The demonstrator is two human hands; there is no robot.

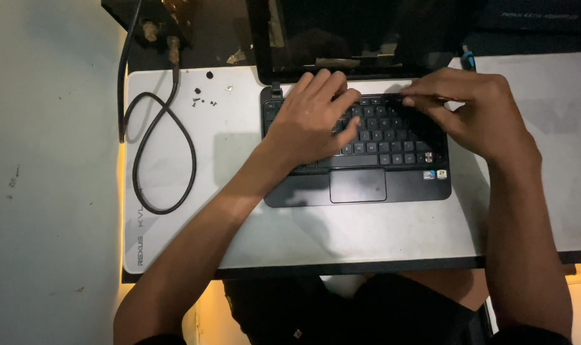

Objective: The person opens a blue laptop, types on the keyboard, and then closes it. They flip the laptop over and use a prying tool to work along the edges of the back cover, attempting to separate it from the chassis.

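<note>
- Laptop (357, 156), small black one, lies open on white mat (175, 243) atop the bench; lid w/ dark screen (341, 32) tilts back toward the far edge.
- Our left hand (313, 121) rests flat on the left half of the keyboard (392, 137), fingers spread loosely, tips reaching the upper key rows near the hinge.
- Our right hand (472, 112) sits at the keyboard's top right; fingers pressed together & pointing left along the top row. Whether they pinch anything, we cannot tell: too dark.
- Touchpad (358, 185) & palm rest uncovered, two small stickers at the right corner.
- Handling, as we judge it: keyboard panel likely thin, light, flexy plastic; keycaps fragile, easy to pop. Best taken along the top edge by the hinge, both hands, lifted evenly, not by single keys. Any ribbon beneath: hidden, cannot say.
- Laptop body looks stiff, fairly light; smooth shell may slide on the mat.
- Black cable (159, 153) loops on the mat's left part, well apart from the laptop; its end runs up to dark gear at the far left.
- Few tiny screws (204, 100) scattered on the mat near the cable, left of the hinge.
</note>
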